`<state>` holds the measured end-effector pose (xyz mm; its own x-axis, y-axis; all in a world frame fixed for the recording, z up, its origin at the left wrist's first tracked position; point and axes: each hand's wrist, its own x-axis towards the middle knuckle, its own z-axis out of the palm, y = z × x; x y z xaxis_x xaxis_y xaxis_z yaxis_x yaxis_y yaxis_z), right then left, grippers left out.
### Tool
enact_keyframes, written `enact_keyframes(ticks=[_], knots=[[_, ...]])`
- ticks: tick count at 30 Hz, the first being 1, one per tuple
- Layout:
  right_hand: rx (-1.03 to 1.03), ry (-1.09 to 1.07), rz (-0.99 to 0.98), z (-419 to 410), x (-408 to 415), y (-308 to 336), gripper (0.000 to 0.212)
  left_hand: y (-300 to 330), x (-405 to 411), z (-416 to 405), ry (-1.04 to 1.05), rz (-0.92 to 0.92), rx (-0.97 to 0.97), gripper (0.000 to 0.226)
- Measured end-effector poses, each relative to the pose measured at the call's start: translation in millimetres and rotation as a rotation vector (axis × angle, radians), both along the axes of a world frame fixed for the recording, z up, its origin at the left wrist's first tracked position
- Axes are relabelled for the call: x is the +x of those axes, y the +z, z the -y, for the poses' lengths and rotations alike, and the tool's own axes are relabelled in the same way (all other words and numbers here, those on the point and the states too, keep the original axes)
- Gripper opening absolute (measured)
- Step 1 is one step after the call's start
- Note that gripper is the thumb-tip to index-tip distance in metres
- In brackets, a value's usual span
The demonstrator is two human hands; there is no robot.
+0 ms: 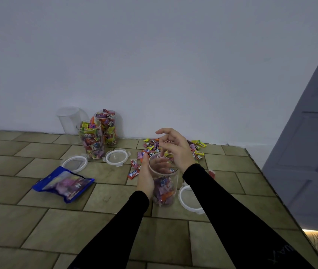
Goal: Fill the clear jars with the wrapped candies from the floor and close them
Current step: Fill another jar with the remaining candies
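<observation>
A clear jar [164, 188], about a third full of wrapped candies, stands on the tiled floor in front of me. My left hand [145, 176] grips its left side. Just above the jar's mouth hovers my right hand [176, 150], fingers loosely spread; a small candy seems to sit at its fingertips, but I cannot tell for sure. Behind the hands, a pile of loose wrapped candies [197, 150] lies against the wall. Two jars full of candies [93, 141] [108, 128] stand without lids at the back left, with an empty jar [70, 119] behind them.
Three white-rimmed lids lie on the floor: one [74, 163] and another [117, 157] near the full jars, a third [188, 199] right of the held jar. A blue candy bag [65, 183] lies at the left. A grey door [309, 152] stands at the right.
</observation>
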<state>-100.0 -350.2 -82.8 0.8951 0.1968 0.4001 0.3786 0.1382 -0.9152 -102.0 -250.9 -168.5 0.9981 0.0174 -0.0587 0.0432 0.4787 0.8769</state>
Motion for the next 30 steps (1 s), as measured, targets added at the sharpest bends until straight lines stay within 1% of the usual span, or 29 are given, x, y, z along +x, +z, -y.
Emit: enact_keyframes(ticks=[6, 11, 13, 15, 17, 18, 19, 20, 21, 22, 23, 24, 25, 27, 28, 30], knots=[[-0.025, 0.05, -0.001, 4, 0, -4, 0.03, -3, 0, -1, -0.002, 0.001, -0.004, 0.081], [-0.016, 0.031, 0.008, 7, 0, 2, 0.03, 0, 3, -2, -0.037, 0.006, 0.008, 0.08], [-0.003, -0.026, -0.007, 15, 4, 7, 0.023, 0, 2, -4, -0.086, 0.003, -0.004, 0.081], [-0.007, -0.142, -0.07, 26, 13, 3, 0.022, -3, 1, -9, -0.154, -0.001, -0.014, 0.085], [-0.045, -0.271, -0.149, 36, 22, -14, 0.023, -5, 4, -19, -0.208, -0.037, -0.007, 0.086], [-0.083, -0.329, -0.184, 42, 26, -27, 0.021, -6, 8, -25, -0.211, -0.047, 0.036, 0.081], [-0.138, -0.388, -0.209, 48, 30, -42, 0.02, -9, 15, -30, -0.194, -0.035, 0.154, 0.07], [-0.218, -0.447, -0.227, 54, 33, -57, 0.019, -11, 21, -33, -0.152, -0.007, 0.325, 0.053], [-0.334, -0.513, -0.236, 61, 37, -71, 0.015, -13, 30, -35, -0.104, 0.043, 0.501, 0.035], [-0.489, -0.566, -0.266, 67, 40, -81, 0.011, -16, 38, -36, -0.069, 0.106, 0.655, 0.023], [-0.66, -0.605, -0.323, 72, 41, -89, 0.017, -18, 44, -36, -0.065, 0.172, 0.791, 0.021], [-0.803, -0.625, -0.4, 76, 43, -95, 0.027, -18, 51, -35, -0.077, 0.239, 0.929, 0.026], [-0.896, -0.613, -0.481, 79, 45, -100, 0.037, -18, 58, -34, -0.089, 0.298, 1.084, 0.037], [-0.966, -0.556, -0.591, 81, 46, -105, 0.054, -17, 71, -31, -0.117, 0.36, 1.4, 0.062], [-0.976, -0.527, -0.618, 80, 47, -106, 0.059, -17, 75, -28, -0.137, 0.358, 1.515, 0.07], [-1.017, -0.495, -0.615, 80, 53, -110, 0.065, -18, 77, -19, -0.196, 0.358, 1.632, 0.078]])
